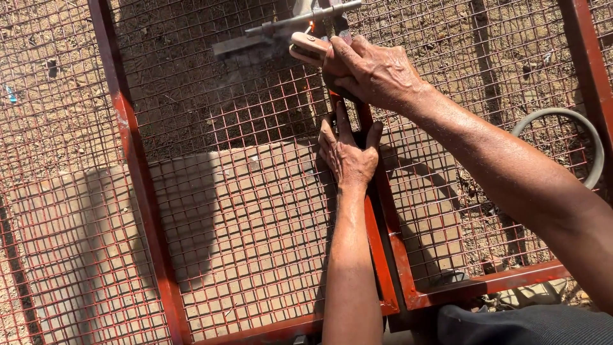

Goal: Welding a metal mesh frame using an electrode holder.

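Nearest me, at the bottom edge of the view, my dark trouser leg (530, 324) sits by the bottom rail of the red frame (137, 185), which lies flat over dirt w/ wire mesh (242, 243) welded across it. Through the mesh, pale brick paving (255, 211) shows under the lower half, bare soil beyond.

My left forearm runs up along the frame's middle bar (382, 255), where two panels meet. My left hand (348, 153) lies flat on that bar, palm down, fingers spread apart & pressing on bar and mesh, not closed around anything.

Further up the same bar, my right hand (370, 73) comes in from the right side, arm crossing over the right panel. It's clamped tight round the welding holder (310, 48), thumb & fingers wrapped on the handle; the tan-coloured grip end sticks out left of my knuckles. A small orange spark glows at the tip, just above the holder, near the frame's top edge.

Right there, a grey metal rod (300, 19) lies crosswise, touching the spark point as far as I can tell. Its shadow falls on the soil just below-left.

Far right, a grey hose (590, 137) loops under the mesh by the frame's right rail.
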